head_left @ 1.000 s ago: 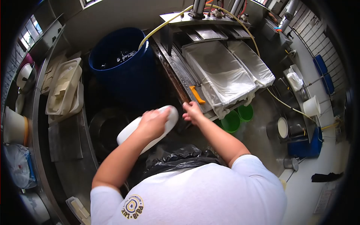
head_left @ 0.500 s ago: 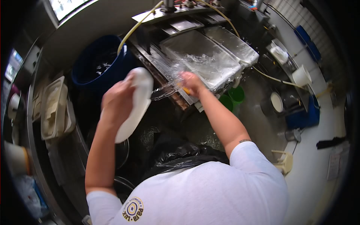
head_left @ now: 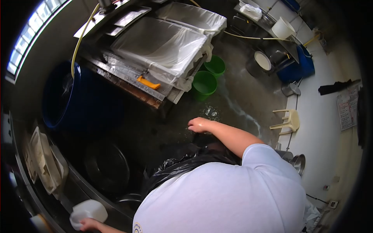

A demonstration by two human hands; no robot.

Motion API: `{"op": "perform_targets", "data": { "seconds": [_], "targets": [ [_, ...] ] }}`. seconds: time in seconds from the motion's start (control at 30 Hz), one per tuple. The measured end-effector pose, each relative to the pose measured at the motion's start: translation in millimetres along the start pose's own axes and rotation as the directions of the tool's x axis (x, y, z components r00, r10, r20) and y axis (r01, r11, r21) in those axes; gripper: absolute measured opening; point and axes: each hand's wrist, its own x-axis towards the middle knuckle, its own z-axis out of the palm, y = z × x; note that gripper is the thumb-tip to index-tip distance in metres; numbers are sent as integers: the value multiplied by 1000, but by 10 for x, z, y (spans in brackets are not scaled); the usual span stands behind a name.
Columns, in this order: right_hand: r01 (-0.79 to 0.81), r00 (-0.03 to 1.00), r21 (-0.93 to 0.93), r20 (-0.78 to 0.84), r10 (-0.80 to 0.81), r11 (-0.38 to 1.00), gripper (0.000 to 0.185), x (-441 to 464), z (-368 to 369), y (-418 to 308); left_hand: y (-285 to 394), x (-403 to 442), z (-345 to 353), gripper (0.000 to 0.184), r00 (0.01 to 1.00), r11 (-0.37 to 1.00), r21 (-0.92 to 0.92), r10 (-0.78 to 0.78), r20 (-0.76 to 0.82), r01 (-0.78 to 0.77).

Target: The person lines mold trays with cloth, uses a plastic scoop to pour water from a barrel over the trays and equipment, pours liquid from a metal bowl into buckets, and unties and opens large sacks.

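Remotely, I see the left hand (head_left: 89, 224) gripping a white container (head_left: 93, 209), its body just beyond those fingers, well left of the right hand (head_left: 198, 125), loosely bent, whether closed I cannot tell.

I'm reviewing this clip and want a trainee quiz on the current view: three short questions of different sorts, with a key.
1. Multiple choice: how many green buckets stand beside the metal bench?
A) one
B) two
C) four

2. True or false: the orange object is in the person's right hand.

3. Fill the gap: the white container at the lower left of the view is touched by the person's ___ hand.

Key:
1. B, two.
2. False: the orange object lies on the metal bench, apart from the right hand.
3. The left hand.
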Motion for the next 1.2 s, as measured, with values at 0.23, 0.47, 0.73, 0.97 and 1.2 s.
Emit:
{"op": "perform_targets", "data": {
  "seconds": [0.23,0.47,0.73,0.97,1.2],
  "targets": [
    [-422,893,57,-142,426,905,37,-953,293,2385,107,-1017,-130,53,997,984,171,-50,55,40],
    [-578,656,526,-156,738,624,34,-1870,366,3427,932,-2707,377,51,807,977,112,81,584,-179],
    [-363,877,900,242,414,240,74,-1858,850,3470,2443,-6316,81,41,-748,842,-530,414,519,98],
    [-586,655,767,638,404,-261,63,-2492,319,3636,3881,-7191,-198,36,-871,806,-447,-162,463,-388],
    [-579,467,657,-218,857,483,31,-2457,-823,4727,5322,-8564,-463,48,-751,736,-674,412,515,-58]
  ]
}}
